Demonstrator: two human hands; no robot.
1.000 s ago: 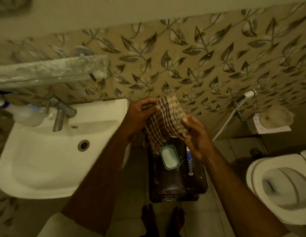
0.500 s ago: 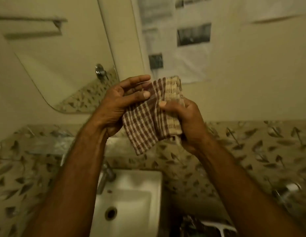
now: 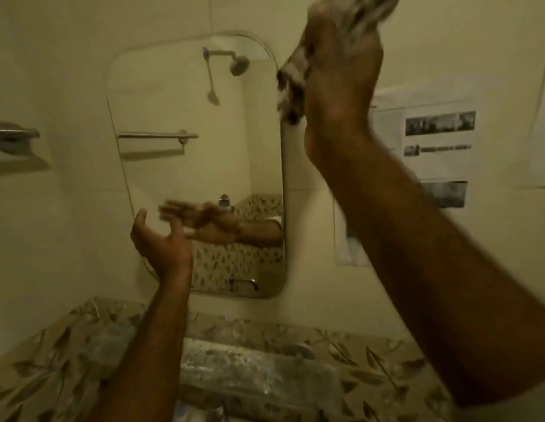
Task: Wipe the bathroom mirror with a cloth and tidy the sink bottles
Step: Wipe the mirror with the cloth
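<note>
right hand (image 3: 341, 65) gripping crumpled checked cloth (image 3: 291, 86), now raised beside rounded mirror (image 3: 186, 123) | left hand (image 3: 161, 239) released, hanging open

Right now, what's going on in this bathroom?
A person is about to wipe the mirror above the sink. The right hand is raised high beside the mirror's top right corner, gripping a checked cloth; motion blur hides whether the cloth touches the glass. The left hand hangs open and empty, in front of the mirror's lower edge.
</note>
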